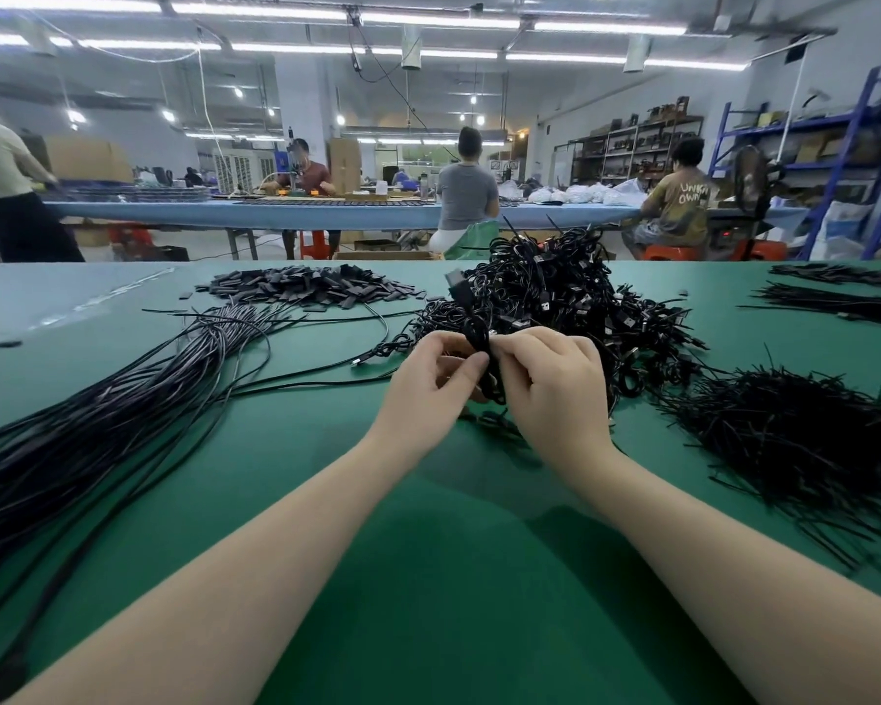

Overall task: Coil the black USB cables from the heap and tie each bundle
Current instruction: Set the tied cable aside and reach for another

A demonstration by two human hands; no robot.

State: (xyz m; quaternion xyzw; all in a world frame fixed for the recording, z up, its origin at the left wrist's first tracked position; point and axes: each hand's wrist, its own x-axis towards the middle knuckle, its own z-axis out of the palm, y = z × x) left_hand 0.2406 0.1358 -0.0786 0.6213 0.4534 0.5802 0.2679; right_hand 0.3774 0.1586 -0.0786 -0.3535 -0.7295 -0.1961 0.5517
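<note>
Tying 1 small coiled black USB cable bundle point(481, 361) above the green table point(428, 552) — left hand point(428, 384) and right hand point(555, 389) both pinch it.
Behind lies a big mound of tied black bundles point(555, 297); many long loose black cables point(123, 414) remain at left — far from finished, I judge.

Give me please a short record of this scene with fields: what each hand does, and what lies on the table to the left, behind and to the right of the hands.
left hand: pinches the coiled cable bundle
right hand: grips the same bundle
left of hands: loose straight cables
behind hands: heap of coiled bundles
right of hands: pile of thin black ties
far left back: small flat black pieces
surface: green table
</note>
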